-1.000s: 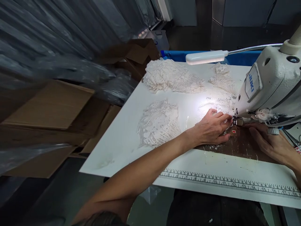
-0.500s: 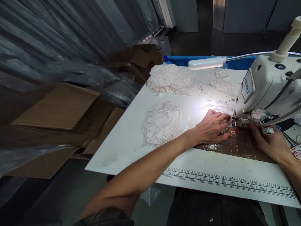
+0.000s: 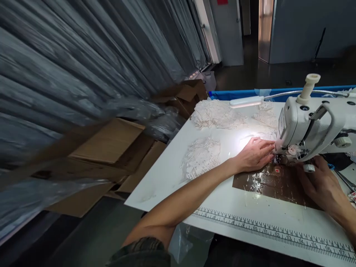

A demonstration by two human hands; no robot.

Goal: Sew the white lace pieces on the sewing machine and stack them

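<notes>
My left hand (image 3: pixel 257 155) lies palm down beside the needle area of a white sewing machine (image 3: pixel 296 120), its fingers stretched toward the presser foot. White lace lies just behind these fingers, washed out by the lamp's glare. My right hand (image 3: pixel 321 180) is on the other side of the needle, under the machine head. Its fingertips are hidden behind the head and a knurled knob (image 3: pixel 309 168), so any hold is out of sight. A brown plate (image 3: pixel 283 187) covers the table surface between and below both hands.
On the white table (image 3: pixel 158 181) lie a lace bundle (image 3: pixel 200 157), a larger lace pile (image 3: pixel 215 114) and more lace pieces (image 3: pixel 265 115). A lamp (image 3: pixel 246 102) shines above. Scissors (image 3: pixel 343 180) lie at right. A printed ruler (image 3: pixel 267 231) edges the front. Cardboard boxes (image 3: pixel 111 141) stand left.
The camera view has tilted up and turned left. My left hand stays near the needle, with its fingers now closer together. My right hand remains beneath the machine head.
</notes>
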